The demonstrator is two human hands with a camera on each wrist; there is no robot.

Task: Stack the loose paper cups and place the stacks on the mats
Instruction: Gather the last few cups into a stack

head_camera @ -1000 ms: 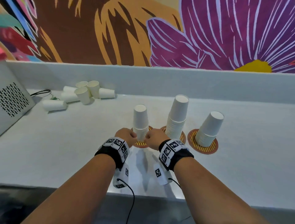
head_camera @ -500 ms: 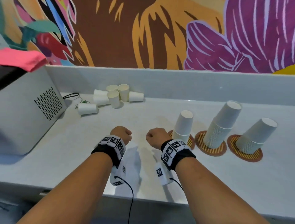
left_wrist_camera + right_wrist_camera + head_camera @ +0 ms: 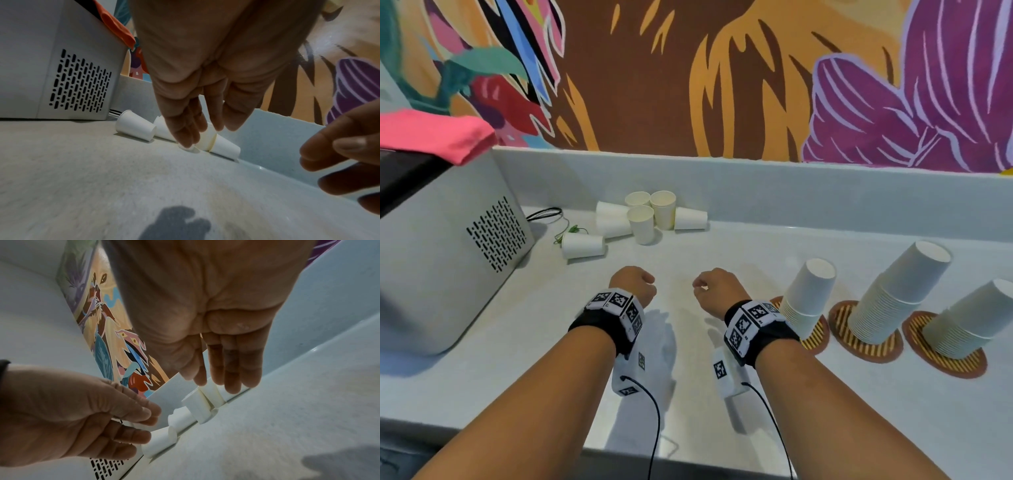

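Several loose white paper cups [image 3: 640, 219] lie and stand in a cluster at the back left of the counter; they show beyond the fingers in the left wrist view [image 3: 134, 128] and the right wrist view [image 3: 197, 405]. Three upside-down cup stacks stand on round striped mats at the right: a short stack [image 3: 808, 301], a tall one [image 3: 893, 301] and another [image 3: 969, 318]. My left hand [image 3: 633, 284] and right hand [image 3: 715, 287] hover side by side over the middle of the counter, short of the loose cups. Both hold nothing, and their fingers [image 3: 185, 126] [image 3: 230, 369] hang relaxed.
A grey appliance [image 3: 448, 257] with a vent grille stands at the left, a pink cloth [image 3: 438, 137] on top and a cable [image 3: 544, 214] behind it. A low backsplash [image 3: 791, 192] runs along the back. The counter's front edge [image 3: 688, 459] is under my forearms.
Both hands left the base of the short stack on its mat and moved left, empty. The view turned left, so the stacks now sit at the right.
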